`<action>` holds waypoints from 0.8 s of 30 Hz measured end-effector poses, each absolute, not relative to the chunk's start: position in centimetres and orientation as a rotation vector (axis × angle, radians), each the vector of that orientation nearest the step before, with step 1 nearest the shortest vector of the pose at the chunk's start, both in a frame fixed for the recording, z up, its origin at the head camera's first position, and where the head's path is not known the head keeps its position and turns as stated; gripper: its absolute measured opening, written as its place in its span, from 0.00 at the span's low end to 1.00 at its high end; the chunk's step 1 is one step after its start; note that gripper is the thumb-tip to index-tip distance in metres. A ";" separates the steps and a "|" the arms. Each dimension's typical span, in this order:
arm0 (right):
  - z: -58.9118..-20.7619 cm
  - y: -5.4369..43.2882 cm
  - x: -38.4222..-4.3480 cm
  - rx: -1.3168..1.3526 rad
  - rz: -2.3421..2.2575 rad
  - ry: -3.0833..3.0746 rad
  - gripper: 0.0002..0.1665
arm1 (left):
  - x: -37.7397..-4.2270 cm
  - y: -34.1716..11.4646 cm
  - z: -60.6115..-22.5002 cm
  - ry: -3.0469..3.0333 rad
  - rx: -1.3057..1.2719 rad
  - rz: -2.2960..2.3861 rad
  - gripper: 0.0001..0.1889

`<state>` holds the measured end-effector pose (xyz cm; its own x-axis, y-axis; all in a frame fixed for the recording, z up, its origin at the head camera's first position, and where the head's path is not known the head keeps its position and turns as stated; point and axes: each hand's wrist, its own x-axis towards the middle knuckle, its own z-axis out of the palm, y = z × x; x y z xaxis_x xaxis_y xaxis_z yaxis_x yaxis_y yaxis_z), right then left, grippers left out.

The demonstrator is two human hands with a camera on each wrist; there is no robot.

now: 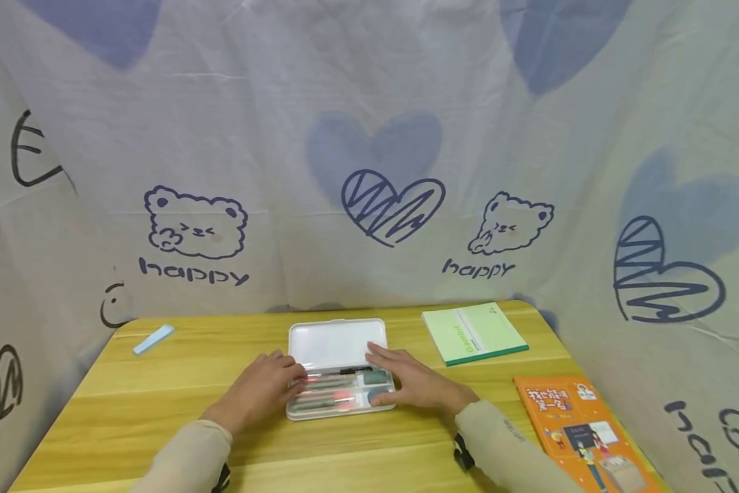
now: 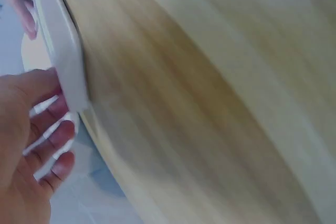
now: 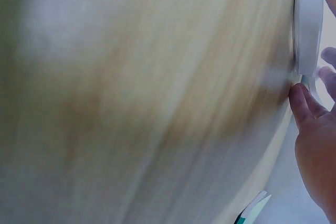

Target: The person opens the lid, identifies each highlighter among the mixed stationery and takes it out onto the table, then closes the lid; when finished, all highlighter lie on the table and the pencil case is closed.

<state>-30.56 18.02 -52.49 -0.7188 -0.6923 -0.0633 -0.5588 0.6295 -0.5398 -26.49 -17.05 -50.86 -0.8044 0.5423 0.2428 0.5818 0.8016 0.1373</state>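
Observation:
An opened white pencil case point(image 1: 338, 344) lies on the wooden table, its lid folded back to the far side. Its near half holds several pens point(image 1: 326, 399), a dark grey-green block point(image 1: 375, 377) and a bluish round piece partly under the right thumb. My left hand point(image 1: 268, 385) grips the left edge of the case with bent fingers; in the left wrist view, thumb and fingertips meet at its end. My right hand point(image 1: 420, 381) rests on the right side with fingers spread, the upper ones reaching over the lid's corner and the thumb low over the tray.
A light blue strip-like object point(image 1: 154, 339) lies at the table's back left. To the back right is a green notebook point(image 1: 475, 333); an orange book point(image 1: 585, 431) with cartoon figures lies at the right edge. Printed cloth point(image 1: 344, 274) hangs behind and on both sides.

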 end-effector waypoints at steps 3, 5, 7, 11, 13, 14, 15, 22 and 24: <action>-52.5 18.0 -30.5 -0.997 -0.730 2.595 0.57 | -26.3 -16.6 -50.8 -2.780 -0.862 -0.299 0.06; -52.6 18.0 -30.5 -0.988 -0.733 2.602 0.57 | -26.1 -16.2 -50.8 -2.796 -0.814 -0.316 0.06; -52.6 18.0 -30.5 -0.980 -0.733 2.603 0.58 | -25.9 -15.9 -50.8 -2.817 -0.753 -0.322 0.05; -52.7 18.0 -30.6 -0.971 -0.743 2.591 0.58 | -25.3 -15.2 -50.8 -2.805 -0.669 -0.205 0.07; -52.7 18.0 -30.7 -0.975 -0.746 2.588 0.57 | -25.0 -14.8 -50.8 -2.766 -0.650 -0.084 0.08; -52.7 18.0 -30.7 -0.976 -0.752 2.586 0.57 | -24.8 -14.6 -50.8 -2.747 -0.640 -0.023 0.09; -52.7 18.0 -30.7 -0.980 -0.755 2.584 0.57 | -24.7 -14.3 -50.8 -2.733 -0.632 0.032 0.10; -52.7 18.0 -30.7 -0.989 -0.757 2.581 0.59 | -23.9 -13.0 -50.6 -2.798 -0.497 0.003 0.10; -52.7 18.0 -30.7 -0.985 -0.751 2.582 0.59 | -24.0 -13.1 -50.7 -2.820 -0.457 -0.113 0.08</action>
<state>-30.70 18.02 -52.71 -0.7298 -0.6801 -0.0698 -0.5365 0.6330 -0.5582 -23.99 -13.06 -50.70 -0.9102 0.2979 0.2876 0.3200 0.9469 0.0321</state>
